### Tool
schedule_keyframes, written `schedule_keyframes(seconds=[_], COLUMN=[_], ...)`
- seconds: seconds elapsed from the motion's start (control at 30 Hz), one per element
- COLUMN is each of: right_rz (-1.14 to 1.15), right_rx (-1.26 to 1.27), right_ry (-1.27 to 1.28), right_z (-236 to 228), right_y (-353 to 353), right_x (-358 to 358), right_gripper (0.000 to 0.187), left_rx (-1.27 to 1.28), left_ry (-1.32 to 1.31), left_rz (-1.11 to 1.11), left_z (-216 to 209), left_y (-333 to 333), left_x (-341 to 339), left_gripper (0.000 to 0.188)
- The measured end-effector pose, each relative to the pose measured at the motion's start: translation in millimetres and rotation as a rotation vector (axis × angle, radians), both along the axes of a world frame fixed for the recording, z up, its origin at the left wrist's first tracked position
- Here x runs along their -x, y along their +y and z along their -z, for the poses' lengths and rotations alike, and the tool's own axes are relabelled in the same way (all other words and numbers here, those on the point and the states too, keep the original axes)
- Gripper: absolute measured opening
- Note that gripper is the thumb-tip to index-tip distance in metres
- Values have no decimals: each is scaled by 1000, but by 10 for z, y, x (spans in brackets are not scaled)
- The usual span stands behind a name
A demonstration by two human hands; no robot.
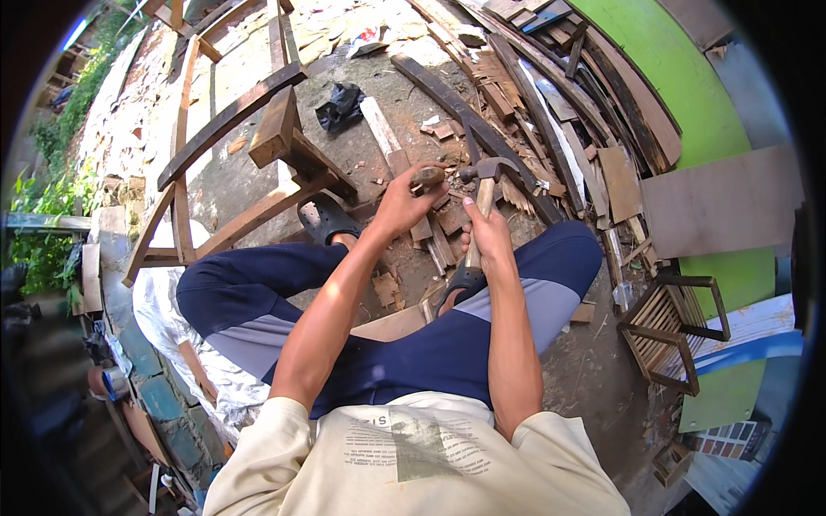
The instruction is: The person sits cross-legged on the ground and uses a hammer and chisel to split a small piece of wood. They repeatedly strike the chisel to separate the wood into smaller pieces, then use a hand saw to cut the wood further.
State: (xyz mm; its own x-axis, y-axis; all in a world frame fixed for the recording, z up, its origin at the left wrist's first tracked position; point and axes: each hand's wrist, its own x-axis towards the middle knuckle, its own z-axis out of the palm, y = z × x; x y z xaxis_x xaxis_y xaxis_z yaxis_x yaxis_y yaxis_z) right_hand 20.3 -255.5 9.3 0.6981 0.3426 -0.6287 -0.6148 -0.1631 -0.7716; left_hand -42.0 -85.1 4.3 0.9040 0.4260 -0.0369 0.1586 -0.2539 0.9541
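Observation:
My right hand point(490, 232) is wrapped round the pale wooden handle of a claw hammer point(485, 199). Its dark metal head points up, level with my left hand. In front of my left knee side, my left hand point(404, 205) grips a short brown piece of wood point(428, 178), seen nearly end-on; its full length is hidden by the fingers. Hammer head and wood piece are a small gap apart. Beneath both hands, between my feet, lie several wood offcuts point(449, 219) and a plank with a whitish end point(379, 127).
A dark beam point(430, 86) slants across the ground ahead. Scrap boards point(594, 112) are heaped along the right beside a green panel point(714, 95). At left stands a wooden frame point(232, 112). A black plastic bag point(342, 107) lies ahead; a slatted wooden rack point(667, 340) sits at right.

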Motion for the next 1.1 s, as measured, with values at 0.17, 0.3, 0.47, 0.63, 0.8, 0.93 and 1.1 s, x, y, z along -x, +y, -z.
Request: schedule_keyframes(seconds=[0.17,0.3,0.47,0.63,0.8,0.93,1.1], right_rz=[-42,-227,-620,-792,-759,-803,-729], right_rx=[40,276,760,763,834,959,886], right_ry=[61,28,-230,-198,-32,-74,-308], right_z=[360,980,1746,1964,1765,1568,1467], right_y=[74,120,35,-148,-239,-205,-170], right_x=[-64,-158,-197,-188,-169,-192,-216], right_gripper=[26,35,30,27,38,41,43], left_rx=[-67,-83,-60,-117,-52,-266,-523], left_ry=[33,89,154,189,276,599,811], left_rz=[-49,4,46,143,114,91,196], left_z=[-8,-10,0,161,822,1451,1924], left_y=[57,112,172,369,813,1168,1324], left_x=[-82,-75,14,110,218,414,666], left_gripper=[37,41,56,56,60,67,88])
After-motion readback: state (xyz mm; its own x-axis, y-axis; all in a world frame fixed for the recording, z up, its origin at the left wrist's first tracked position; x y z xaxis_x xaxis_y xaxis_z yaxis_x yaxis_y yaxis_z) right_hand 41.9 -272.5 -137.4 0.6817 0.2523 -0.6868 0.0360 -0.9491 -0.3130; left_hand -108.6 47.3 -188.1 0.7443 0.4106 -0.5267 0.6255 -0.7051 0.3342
